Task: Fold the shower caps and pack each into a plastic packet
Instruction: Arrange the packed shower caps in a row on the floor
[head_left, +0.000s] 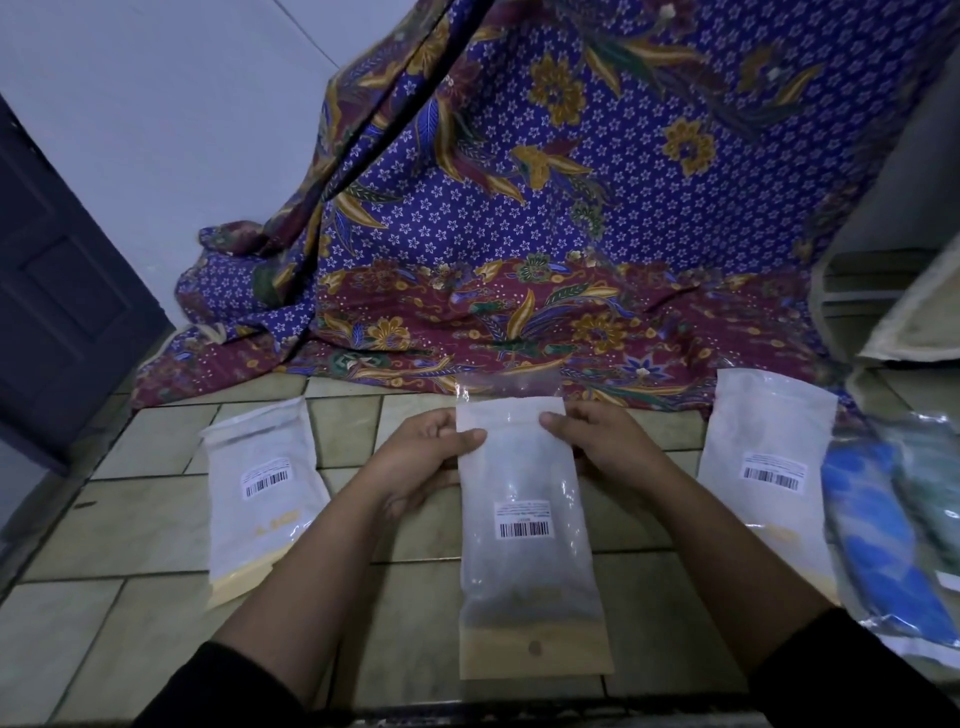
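The frosted white plastic packet with a barcode label lies at 6 o'clock, your left hand and right hand pinching its far mouth; press that flap flat and evenly to close it.

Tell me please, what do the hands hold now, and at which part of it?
Both the left hand and right hand hold the middle plastic packet by its upper side edges, near the open top.

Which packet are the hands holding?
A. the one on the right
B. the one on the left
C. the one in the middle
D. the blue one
C: the left hand and right hand both pinch the top of the middle packet, while the others lie untouched on the tiles.
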